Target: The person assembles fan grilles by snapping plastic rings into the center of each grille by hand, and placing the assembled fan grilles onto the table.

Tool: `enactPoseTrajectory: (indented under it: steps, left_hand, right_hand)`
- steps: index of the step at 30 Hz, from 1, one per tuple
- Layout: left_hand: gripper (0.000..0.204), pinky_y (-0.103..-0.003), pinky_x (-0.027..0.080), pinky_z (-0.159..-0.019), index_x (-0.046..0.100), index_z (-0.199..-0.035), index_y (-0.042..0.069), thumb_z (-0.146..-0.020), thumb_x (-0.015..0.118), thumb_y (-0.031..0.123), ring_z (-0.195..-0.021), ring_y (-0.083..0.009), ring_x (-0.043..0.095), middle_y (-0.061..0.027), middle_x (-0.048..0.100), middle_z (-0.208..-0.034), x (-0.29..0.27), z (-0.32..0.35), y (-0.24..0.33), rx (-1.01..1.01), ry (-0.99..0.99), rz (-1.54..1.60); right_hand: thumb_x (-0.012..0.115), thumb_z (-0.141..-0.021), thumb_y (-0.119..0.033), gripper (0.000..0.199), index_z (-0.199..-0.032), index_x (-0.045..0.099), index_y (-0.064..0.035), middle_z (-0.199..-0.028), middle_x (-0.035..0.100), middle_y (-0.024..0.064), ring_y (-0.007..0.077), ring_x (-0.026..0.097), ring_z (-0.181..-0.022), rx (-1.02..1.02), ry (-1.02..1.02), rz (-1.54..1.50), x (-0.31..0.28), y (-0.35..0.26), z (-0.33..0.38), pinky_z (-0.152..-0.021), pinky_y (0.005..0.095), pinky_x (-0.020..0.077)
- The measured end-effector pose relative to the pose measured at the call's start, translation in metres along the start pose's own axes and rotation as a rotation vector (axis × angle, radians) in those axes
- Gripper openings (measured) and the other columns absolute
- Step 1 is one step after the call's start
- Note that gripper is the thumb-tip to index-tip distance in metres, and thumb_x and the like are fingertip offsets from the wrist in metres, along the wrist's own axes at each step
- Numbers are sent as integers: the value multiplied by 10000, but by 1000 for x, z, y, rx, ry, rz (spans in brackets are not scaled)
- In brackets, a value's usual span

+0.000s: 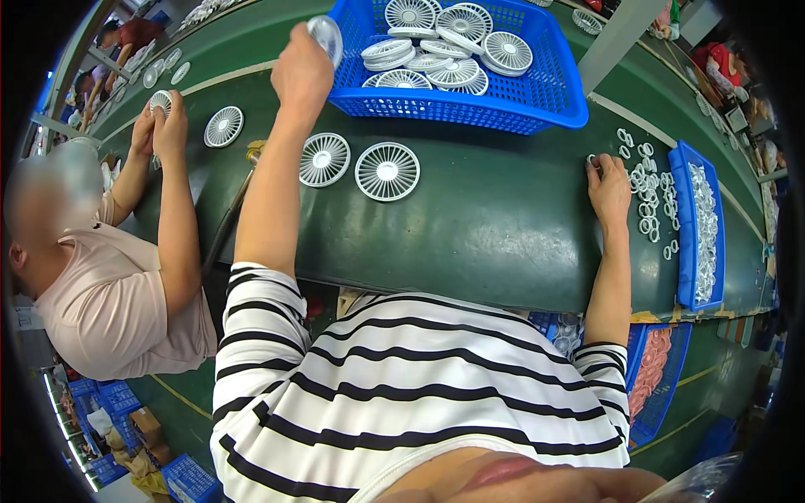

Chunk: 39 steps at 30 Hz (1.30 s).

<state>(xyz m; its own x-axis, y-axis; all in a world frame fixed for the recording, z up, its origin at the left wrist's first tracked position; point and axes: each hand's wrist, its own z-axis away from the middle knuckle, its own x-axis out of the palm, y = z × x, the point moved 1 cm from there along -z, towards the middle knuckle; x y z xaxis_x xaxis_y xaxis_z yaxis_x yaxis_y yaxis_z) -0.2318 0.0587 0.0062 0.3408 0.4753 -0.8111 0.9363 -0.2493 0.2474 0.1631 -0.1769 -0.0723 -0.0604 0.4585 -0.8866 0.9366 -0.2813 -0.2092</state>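
Note:
My left hand (302, 71) is raised at the near left corner of the blue basket, fingers closed on a white spoked disc (325, 40) seen tilted on its edge. Well to the right, my right hand (610, 191) is down at the bench with its fingertips pinched together. A small whitish ring seems to be between them, partly covered by the fingers. Loose small rings (648, 191) lie scattered just beyond that hand. Two more spoked discs (386, 171) lie flat on the green bench (470, 226) in front of me.
The blue basket (470, 113) holds several spoked discs. At the right stands a narrow blue tray (686, 226) of small clear parts. A metal post (625, 42) rises behind the basket. A co-worker (126, 285) at the left holds a disc in both hands; another disc (224, 127) lies nearby.

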Motion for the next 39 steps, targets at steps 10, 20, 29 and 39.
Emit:
enactPoseTrajectory:
  steps: [10,20,29,39]
  left_hand:
    - [373,-413,444,-955,586,-1179,58,-807,600,32,-1208,-371,487,-249,395,-1382,-31,197,88,432,-313,793]
    - [436,-434,489,-839,533,-1137,9,-829,646,295,-1023,-410,577,-267,589,-1080,-21,208,95,607,-356,507]
    - [380,-231,440,-704,537,-1032,-3,-1003,407,353,-792,-80,493,-26,551,-875,-43,185,114,-199,-517,1412]
    - [403,-218,456,-640,527,-1051,-14,-1002,402,366,-718,-69,524,-37,562,-863,-43,193,106,-312,-574,1409]
  right_hand:
    - [644,-828,-109,96,-890,633,-36,-952,614,97,247,609,-782,-54,79,-333,-19,-19,0,-668,328,495]
    - [720,-744,-13,140,-875,679,-39,-877,616,78,171,582,-738,-172,313,-648,-62,-95,38,-619,265,474]
    - [783,-619,-29,226,-806,660,-58,-771,612,58,223,569,-662,-524,414,-626,-64,-148,59,-570,309,454]
    - [644,-870,-94,163,-959,619,41,-834,660,90,125,608,-721,197,-164,-1767,-50,-141,66,-674,247,493]
